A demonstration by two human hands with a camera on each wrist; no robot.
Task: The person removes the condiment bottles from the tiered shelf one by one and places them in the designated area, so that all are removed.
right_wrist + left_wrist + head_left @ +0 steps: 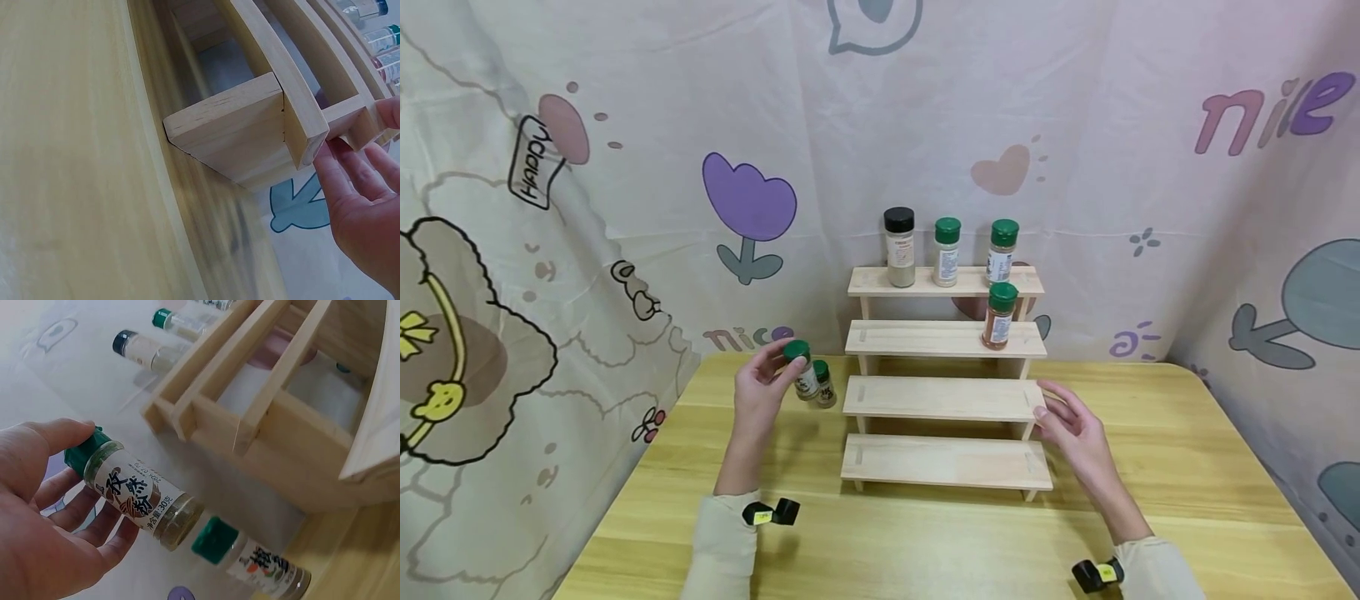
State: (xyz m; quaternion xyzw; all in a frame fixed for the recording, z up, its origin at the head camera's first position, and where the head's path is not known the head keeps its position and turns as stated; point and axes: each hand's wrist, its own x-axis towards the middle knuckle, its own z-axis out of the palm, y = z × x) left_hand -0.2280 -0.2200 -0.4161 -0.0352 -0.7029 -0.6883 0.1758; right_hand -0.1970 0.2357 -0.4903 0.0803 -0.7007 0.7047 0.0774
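Observation:
In the head view my left hand (758,389) holds a green-capped spice jar (805,379) left of the stepped wooden shelf (943,398). The left wrist view shows the thumb on its green cap, fingers behind the jar, and a printed label on the glass. Just beside it, a second green-capped spice jar (250,556) stands on the table. My right hand (1078,433) grips the right end of the shelf's second step from the bottom. In the right wrist view the thumb lies above the board and the fingers (356,169) sit beneath it.
On the top step stand a black-capped jar (900,250) and two green-capped jars, one being the middle jar (947,254). A green-capped jar with reddish contents (999,317) stands on the step below, at the right. A printed cloth (865,125) hangs behind the wooden table (955,542).

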